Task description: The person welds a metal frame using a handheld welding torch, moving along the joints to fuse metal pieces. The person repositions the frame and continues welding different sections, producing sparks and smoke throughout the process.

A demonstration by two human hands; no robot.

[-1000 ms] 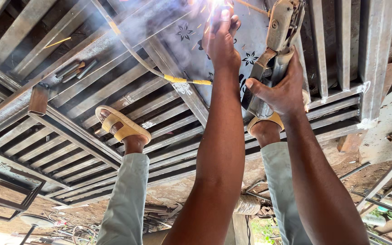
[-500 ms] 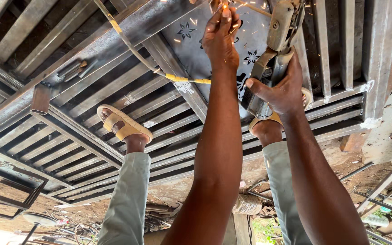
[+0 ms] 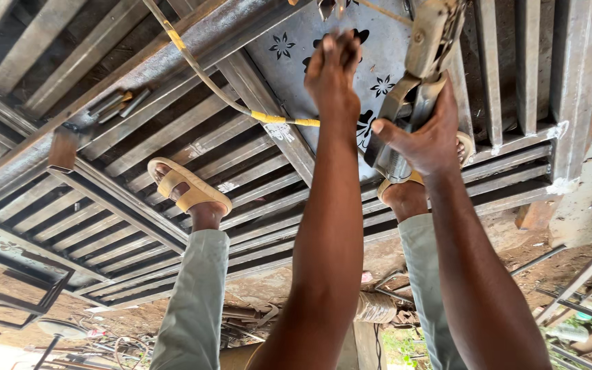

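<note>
1. Hands first: the left hand (image 3: 334, 72) reaches up to about twelve o'clock, blurred, its fingers loosely curled against the grey steel sheet panel with black flower-shaped cut-outs (image 3: 296, 41); I cannot tell whether it pinches anything.

2. Closed tight, the right hand (image 3: 426, 133) wraps the body of a worn beige handheld power tool (image 3: 416, 82), thumb hooked across the front. That grip suits a heavy tool that must be kept steady close to the metal.

3. Tool position: it sits at roughly one o'clock, its head pointing up toward the top edge of the flowered panel, just beside the left hand. Its working end is cut off by the frame.

4. A pale cable with yellow tape bands (image 3: 241, 109) runs from eleven o'clock down toward the left wrist, lying across the bars, probably kept slack so it does not drag.

5. The large welded gate frame of grey rectangular steel bars (image 3: 138, 212) lies flat and serves as the surface. The person stands on it in tan open sandals (image 3: 186, 192), one foot at nine o'clock, the other half hidden behind the right hand, likely to hold the frame still.

6. Scrap metal (image 3: 255, 318) lies on the dirt ground at six o'clock.
</note>
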